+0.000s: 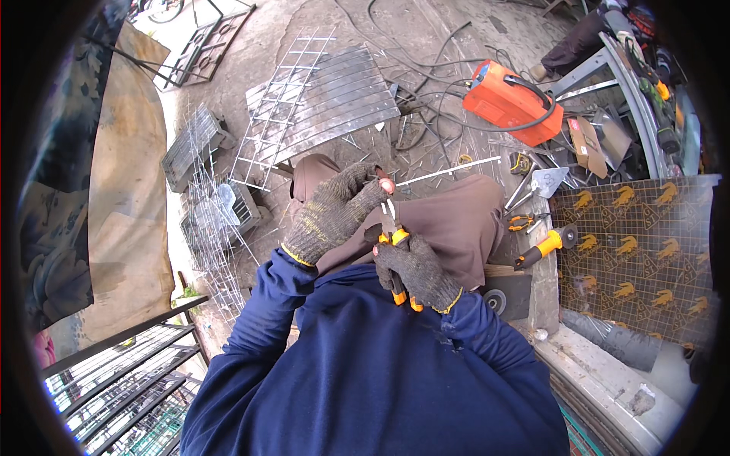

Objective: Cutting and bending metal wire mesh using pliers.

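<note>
Both my hands wear grey knitted work gloves over my lap in brown trousers. My right hand is closed around the orange-and-black handles of pliers, jaws pointing up. My left hand is raised just above and left of the jaws, its fingertips pinching something small near the plier tips; what it pinches is too small to tell. My blue sleeves fill the lower middle of the view.
A wire mesh panel and a ribbed metal sheet lie on the concrete ahead. An orange welding machine with cables sits at upper right. An orange-handled tool, a trowel and a patterned board lie right. Wire racks stand left.
</note>
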{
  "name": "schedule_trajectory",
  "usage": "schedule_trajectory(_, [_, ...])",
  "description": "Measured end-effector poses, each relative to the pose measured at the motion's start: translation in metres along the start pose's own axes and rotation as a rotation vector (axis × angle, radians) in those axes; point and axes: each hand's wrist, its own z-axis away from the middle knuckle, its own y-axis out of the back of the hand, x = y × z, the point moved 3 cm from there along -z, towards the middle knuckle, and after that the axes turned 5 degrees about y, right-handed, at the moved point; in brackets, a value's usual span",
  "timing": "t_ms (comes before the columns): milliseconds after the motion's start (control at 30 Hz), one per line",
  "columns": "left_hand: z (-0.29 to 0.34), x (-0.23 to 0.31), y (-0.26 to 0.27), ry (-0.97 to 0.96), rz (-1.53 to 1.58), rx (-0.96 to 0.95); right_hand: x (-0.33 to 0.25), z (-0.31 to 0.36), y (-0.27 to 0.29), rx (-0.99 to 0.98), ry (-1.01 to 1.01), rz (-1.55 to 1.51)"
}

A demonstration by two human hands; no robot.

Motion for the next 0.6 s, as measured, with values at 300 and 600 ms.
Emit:
schedule_trajectory(300, [-0.008,-0.006,-0.010,0.042,-0.044,0.176,-0.016,-0.005,0.017,-0.008,-0.008,0.165])
schedule_trajectory(600, [-0.007,-0.004,0.003,0.049,0.213,0.254,-0.006,-0.005,-0.011,-0.345,-0.210,-0.751])
